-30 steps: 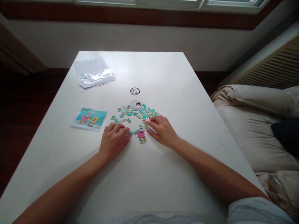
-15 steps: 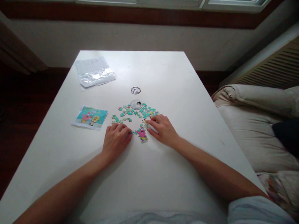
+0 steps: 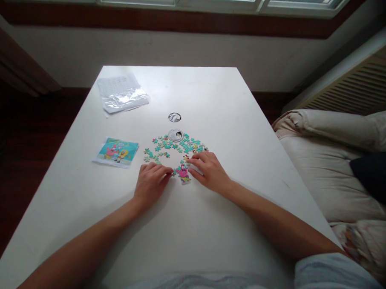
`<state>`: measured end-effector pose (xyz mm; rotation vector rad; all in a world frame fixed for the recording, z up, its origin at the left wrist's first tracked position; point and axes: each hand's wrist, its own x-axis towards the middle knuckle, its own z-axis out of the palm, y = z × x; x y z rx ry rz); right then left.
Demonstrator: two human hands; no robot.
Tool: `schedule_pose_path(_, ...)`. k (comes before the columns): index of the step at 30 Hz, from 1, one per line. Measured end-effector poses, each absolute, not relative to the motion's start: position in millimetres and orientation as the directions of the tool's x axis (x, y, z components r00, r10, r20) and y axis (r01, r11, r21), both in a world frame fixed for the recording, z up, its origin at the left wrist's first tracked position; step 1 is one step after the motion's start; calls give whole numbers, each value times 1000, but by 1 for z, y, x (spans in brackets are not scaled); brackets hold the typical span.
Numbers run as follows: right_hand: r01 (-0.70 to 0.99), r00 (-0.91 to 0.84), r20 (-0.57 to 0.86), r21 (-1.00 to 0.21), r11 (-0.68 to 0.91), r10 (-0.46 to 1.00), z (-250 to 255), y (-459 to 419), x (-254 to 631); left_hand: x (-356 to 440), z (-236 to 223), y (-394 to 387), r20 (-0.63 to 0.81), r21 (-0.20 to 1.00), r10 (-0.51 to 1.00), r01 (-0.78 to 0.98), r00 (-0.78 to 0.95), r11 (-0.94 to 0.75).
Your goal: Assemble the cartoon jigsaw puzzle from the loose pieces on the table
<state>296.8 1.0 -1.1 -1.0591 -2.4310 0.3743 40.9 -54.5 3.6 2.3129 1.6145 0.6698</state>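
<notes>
A partly joined jigsaw section (image 3: pixel 182 173) showing a pink starfish character lies on the white table between my hands. My left hand (image 3: pixel 151 182) is at its left edge, thumb and forefinger pinched on a small puzzle piece (image 3: pixel 174 174). To the right of the section rests my right hand (image 3: pixel 211 171), its thumb and fingers apart, fingertips close to the section's upper right edge. Loose teal puzzle pieces (image 3: pixel 193 143) spread in an arc beyond both hands; some are partly hidden by my right fingers.
A printed picture sheet (image 3: pixel 116 153) with cartoon characters lies to the left. Papers in a clear plastic sleeve (image 3: pixel 123 94) are at the table's far left. A round grommet (image 3: pixel 172 136) and a round hole (image 3: pixel 174 117) are in the tabletop (image 3: pixel 210 97). A beige sofa (image 3: pixel 315 169) stands on the right.
My left fingertips have moved slightly right, up against the joined section's edge. My right hand has shifted down a little, beside the section. The loose pieces look unmoved.
</notes>
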Motion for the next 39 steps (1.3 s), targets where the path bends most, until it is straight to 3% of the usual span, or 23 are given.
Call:
schedule_pose_path(7,475,-608,237,-655,587,757,17,-29,276,52,16,-67,142,704,973,673,180,-227)
schedule_pose_path(13,410,-563,138,-809,420,815,16,-29,271,58,19,-74,131,758,974,615,185,-219)
schedule_pose_path(16,437,-511,59,-841,318,858,15,-22,275,58,17,-77,168,695,961,666,219,-273)
schedule_pose_path(19,518,-412,63,-805,290,909,12,-13,282,59,13,-80,212,523,901,734,380,-433)
schedule_pose_path(24,603,-456,128,-683,412,880,5,-2,291,62,8,-82,211,347,772,692,600,-633)
schedule_pose_path(39,712,-455,149,-531,459,878,0,-8,286,58,11,-80,167,313,761,698,627,-644)
